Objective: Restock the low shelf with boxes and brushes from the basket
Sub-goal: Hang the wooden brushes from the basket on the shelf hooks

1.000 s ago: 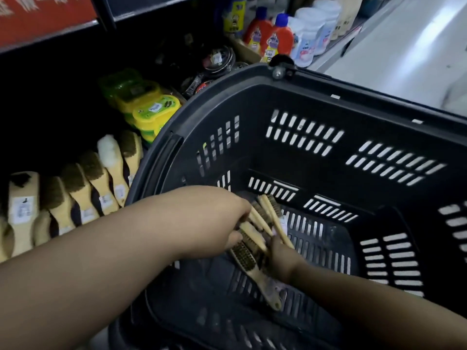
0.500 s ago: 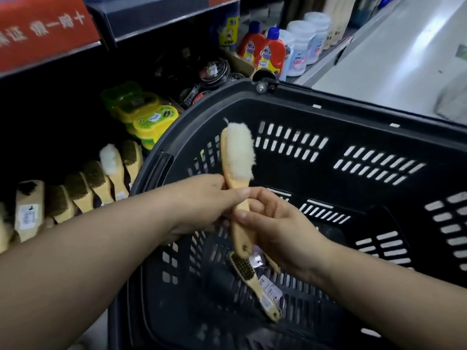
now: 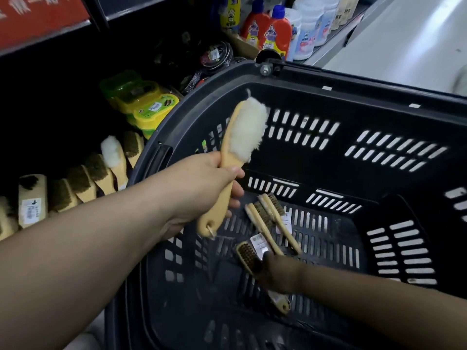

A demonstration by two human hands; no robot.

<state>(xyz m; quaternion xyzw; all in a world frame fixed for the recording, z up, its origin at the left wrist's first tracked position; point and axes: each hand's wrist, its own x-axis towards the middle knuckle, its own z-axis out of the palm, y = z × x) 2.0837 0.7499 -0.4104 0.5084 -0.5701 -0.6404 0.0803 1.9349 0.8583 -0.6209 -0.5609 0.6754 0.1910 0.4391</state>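
L hand [image 3: 199,188] wrapped round wooden handle of wool-head brush [image 3: 249,127], fleece end up, held above basket [image 3: 353,79] interior near its left rim. R hand [image 3: 280,274] down on basket floor, approx centre, lying over handle of a wire brush [image 3: 249,258]. It's dark + blurred, so can't tell if fingers have closed on it or only touch. Two thin brushes [image 3: 271,218] lie side by side on floor just beyond, toward far wall. No boxes visible in basket

Low shelf [image 3: 75,147] is left of basket: row of wooden brushes [image 3: 83,183] leaning in line, one shelf wool brush [image 3: 111,151] near right end of row

Step, as I read it: mid-transfer, one brush lifted, not yet shelved. Next prob: carry L over left rim w/o clipping it, slot in beside matching wool one, angled like the rest. R needs firm pinch on thin handle; bristles could snag floor slots
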